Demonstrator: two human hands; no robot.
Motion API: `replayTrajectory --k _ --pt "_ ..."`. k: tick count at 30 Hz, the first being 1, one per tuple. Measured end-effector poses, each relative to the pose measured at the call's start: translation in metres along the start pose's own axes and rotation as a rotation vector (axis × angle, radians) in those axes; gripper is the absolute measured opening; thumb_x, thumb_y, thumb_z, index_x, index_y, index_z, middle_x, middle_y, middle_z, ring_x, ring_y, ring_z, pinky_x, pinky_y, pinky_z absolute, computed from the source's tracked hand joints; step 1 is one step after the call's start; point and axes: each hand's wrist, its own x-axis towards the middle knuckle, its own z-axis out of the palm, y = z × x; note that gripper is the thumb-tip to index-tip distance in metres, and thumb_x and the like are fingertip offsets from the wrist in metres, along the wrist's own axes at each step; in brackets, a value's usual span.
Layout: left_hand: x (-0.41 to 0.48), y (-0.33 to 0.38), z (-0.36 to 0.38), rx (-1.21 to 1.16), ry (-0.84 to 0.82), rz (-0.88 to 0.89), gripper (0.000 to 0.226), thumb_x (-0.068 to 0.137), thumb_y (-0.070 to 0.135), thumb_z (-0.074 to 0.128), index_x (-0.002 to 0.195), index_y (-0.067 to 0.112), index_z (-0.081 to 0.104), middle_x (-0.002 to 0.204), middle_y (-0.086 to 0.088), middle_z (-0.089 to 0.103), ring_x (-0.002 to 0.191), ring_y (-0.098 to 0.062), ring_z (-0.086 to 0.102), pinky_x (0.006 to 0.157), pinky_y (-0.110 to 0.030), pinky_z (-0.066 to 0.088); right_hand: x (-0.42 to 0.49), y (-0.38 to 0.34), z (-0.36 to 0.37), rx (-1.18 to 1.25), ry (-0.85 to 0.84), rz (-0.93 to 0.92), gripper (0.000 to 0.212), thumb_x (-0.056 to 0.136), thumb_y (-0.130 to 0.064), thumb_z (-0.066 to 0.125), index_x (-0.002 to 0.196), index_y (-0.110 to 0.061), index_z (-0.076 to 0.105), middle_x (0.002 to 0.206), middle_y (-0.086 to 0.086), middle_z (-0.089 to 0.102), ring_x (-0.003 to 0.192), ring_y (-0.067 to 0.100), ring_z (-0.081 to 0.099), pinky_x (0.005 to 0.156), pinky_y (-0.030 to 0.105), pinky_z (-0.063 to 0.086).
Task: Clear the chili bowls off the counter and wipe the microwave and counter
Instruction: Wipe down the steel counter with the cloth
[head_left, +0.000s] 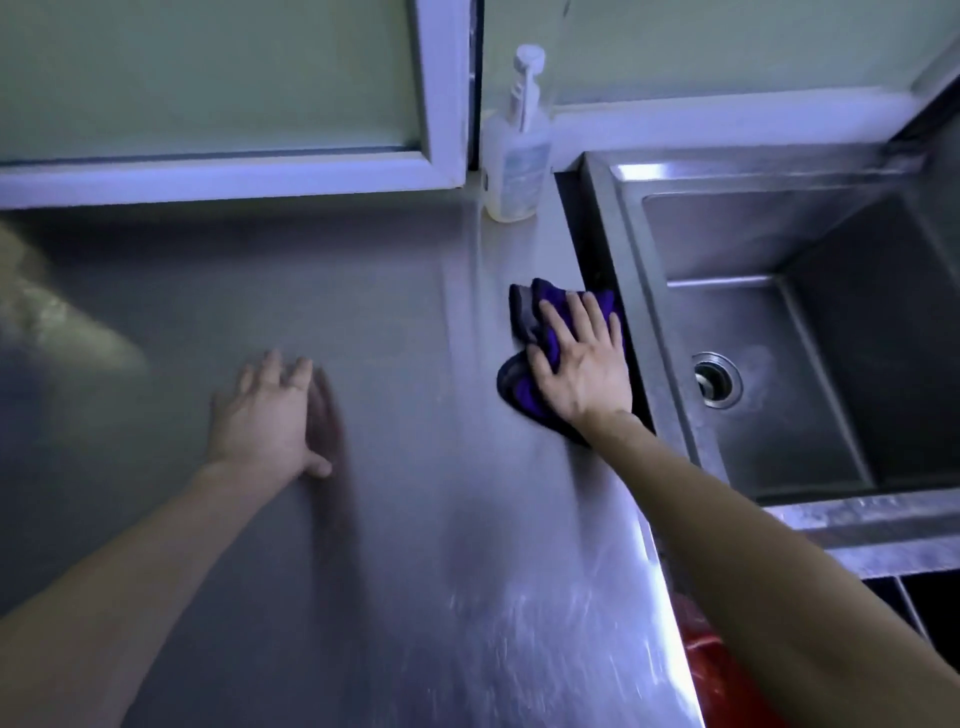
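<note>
A purple cloth (524, 387) lies bunched on the steel counter (395, 545) near its right edge. My right hand (582, 364) presses flat on the cloth with straight, spread fingers. My left hand (270, 415) rests palm down on the bare counter to the left, fingers straight. No chili bowls and no microwave are in view.
A pump bottle of clear liquid (517, 150) stands at the back of the counter by the window frame (441, 104). A steel sink (779, 332) with a drain sits right of the counter, across a narrow gap. Something red (711, 660) lies below the counter's edge.
</note>
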Motion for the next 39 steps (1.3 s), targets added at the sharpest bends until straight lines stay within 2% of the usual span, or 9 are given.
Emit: replayTrajectory --k 2,6,10,15,18,24,28,33,39 --pt "-0.028 0.026 -0.006 0.034 0.038 0.138 0.147 0.05 0.066 0.1 0.169 0.031 0.021 0.177 -0.007 0.016 0.162 -0.032 0.023 0.125 -0.054 0.035 -0.053 -0.009 -0.006 0.018 -0.019 -0.043 0.072 0.103 -0.06 0.04 0.167 -0.028 0.035 0.177 0.009 0.024 0.166 0.029 0.011 0.132 0.058 0.011" --pt "-0.069 0.077 -0.003 -0.042 -0.088 0.312 0.159 0.044 0.079 0.094 0.17 0.036 0.006 0.179 -0.006 0.006 0.165 -0.031 0.011 0.129 -0.053 0.024 -0.139 -0.006 -0.011 0.041 -0.085 -0.232 0.069 0.105 -0.057 0.045 0.168 -0.031 0.033 0.179 0.005 0.019 0.167 0.024 0.008 0.133 0.057 0.011" --pt "-0.072 0.09 0.013 -0.081 -0.101 0.305 0.166 0.045 0.08 0.093 0.171 0.038 -0.007 0.181 -0.006 -0.009 0.168 -0.031 0.0 0.132 -0.049 0.023 -0.04 0.001 0.0 0.031 -0.024 -0.223 0.067 0.101 -0.057 0.047 0.162 -0.031 0.044 0.172 0.007 0.036 0.163 0.027 0.024 0.132 0.056 0.015" --pt "-0.063 0.087 0.026 -0.043 -0.09 0.326 0.169 0.044 0.083 0.089 0.17 0.035 -0.012 0.181 -0.009 -0.007 0.168 -0.031 -0.001 0.132 -0.046 0.025 0.105 -0.016 0.009 0.034 -0.061 -0.06 0.073 0.099 -0.063 0.035 0.165 -0.032 0.038 0.175 0.007 0.03 0.164 0.028 0.018 0.133 0.057 0.008" --pt "-0.063 0.088 0.027 -0.042 -0.079 0.337 0.169 0.042 0.085 0.089 0.171 0.036 -0.009 0.181 -0.008 -0.007 0.168 -0.031 0.001 0.131 -0.045 0.027 0.065 -0.013 0.008 0.041 -0.027 -0.118 0.073 0.1 -0.062 0.036 0.166 -0.031 0.037 0.176 0.008 0.027 0.165 0.028 0.016 0.133 0.055 0.008" --pt "-0.067 0.09 0.017 -0.067 -0.127 0.312 0.171 0.042 0.081 0.091 0.17 0.036 -0.012 0.18 -0.008 -0.013 0.168 -0.031 -0.003 0.131 -0.05 0.025 -0.136 0.0 -0.012 0.063 -0.104 -0.328 0.069 0.103 -0.056 0.048 0.167 -0.031 0.036 0.178 0.006 0.022 0.167 0.026 0.011 0.133 0.056 0.012" --pt "-0.064 0.091 0.021 -0.044 -0.125 0.296 0.171 0.042 0.081 0.092 0.17 0.036 -0.012 0.181 -0.009 -0.011 0.168 -0.033 -0.002 0.13 -0.051 0.027 -0.057 0.005 -0.008 0.059 -0.086 -0.318 0.067 0.098 -0.056 0.05 0.161 -0.032 0.047 0.171 0.006 0.038 0.163 0.028 0.025 0.132 0.056 0.014" --pt "-0.063 0.092 0.023 -0.011 -0.11 0.302 0.171 0.041 0.08 0.094 0.171 0.035 -0.009 0.181 -0.01 -0.006 0.167 -0.034 0.002 0.129 -0.05 0.031 0.073 -0.011 0.003 0.03 -0.121 -0.106 0.072 0.098 -0.063 0.036 0.164 -0.035 0.04 0.174 0.006 0.031 0.164 0.027 0.019 0.133 0.056 0.008" --pt "-0.066 0.095 0.019 -0.014 -0.121 0.263 0.175 0.037 0.075 0.098 0.172 0.036 -0.006 0.181 -0.009 -0.006 0.168 -0.031 0.003 0.13 -0.048 0.029 -0.031 0.001 0.005 0.055 -0.058 -0.164 0.071 0.101 -0.061 0.035 0.166 -0.033 0.036 0.177 0.006 0.024 0.166 0.025 0.013 0.134 0.053 0.006"
